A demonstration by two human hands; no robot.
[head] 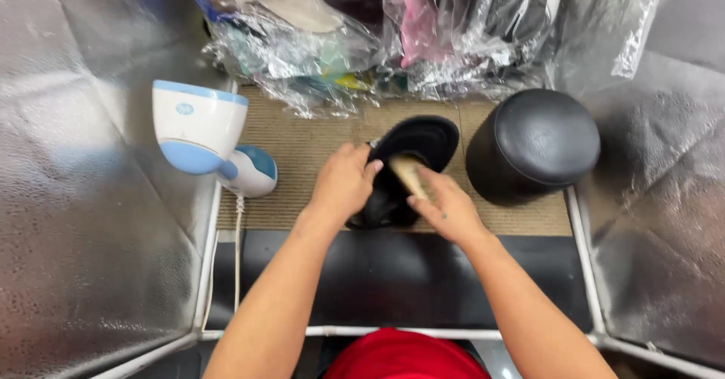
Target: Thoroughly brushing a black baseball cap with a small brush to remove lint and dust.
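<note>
Item: 1 black shoe (411, 152), tipped sole-up near the front edge of the ribbed tan mat (302, 152), just left of a round black stool (532, 149). The left hand (343, 183) is closed around the upper at mid-length, steadying it; the right hand (445, 209) is pinched around a pale wooden brush (408, 175) laid against the shoe's side. Handling, by judgement: light, moderately stiff at the moulded sole, softer and yielding at the upper; the dark surface may be smooth and a little slippery, so the firmest grip is probably across the waist or heel rather than the toe. Not fragile. Nearby: 1 white-and-blue handheld appliance (208, 137) with cord at left; clear plastic bags (393, 32) of goods behind; silver foil panels (75, 198) on both sides.
</note>
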